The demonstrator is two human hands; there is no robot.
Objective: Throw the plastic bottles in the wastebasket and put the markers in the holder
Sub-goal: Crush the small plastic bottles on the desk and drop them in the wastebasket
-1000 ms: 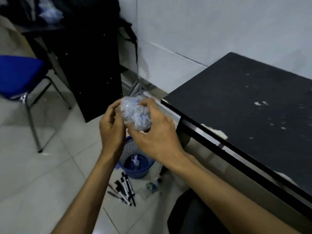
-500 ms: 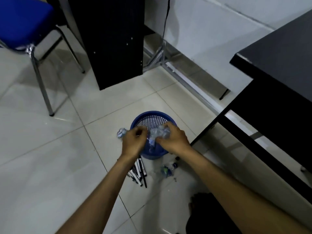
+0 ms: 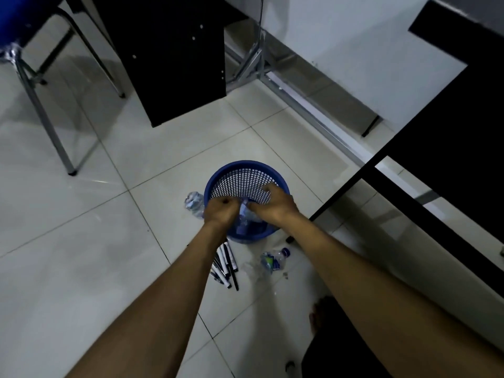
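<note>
A blue mesh wastebasket [image 3: 246, 175] stands on the tiled floor. Both my hands reach into its mouth. My left hand [image 3: 219, 211] and my right hand [image 3: 272, 204] hold a crushed clear plastic bottle [image 3: 245, 214] between them, just inside the rim. Another crumpled bottle [image 3: 194, 201] lies on the floor against the basket's left side. A third bottle with a blue cap [image 3: 272, 259] lies in front of the basket on the right. Several black markers [image 3: 227, 264] lie in a bunch on the floor below the basket, partly hidden by my left forearm. No holder is in sight.
A black desk [image 3: 461, 110] with a dark frame stands at the right. A black cabinet [image 3: 174, 50] rises behind the basket. A blue chair with metal legs [image 3: 46, 110] is at the far left. My foot [image 3: 317, 317] shows at the bottom.
My hands came down from chest height with the crushed bottle and now sit lower inside the wastebasket's mouth. The view has tilted down toward the floor.
</note>
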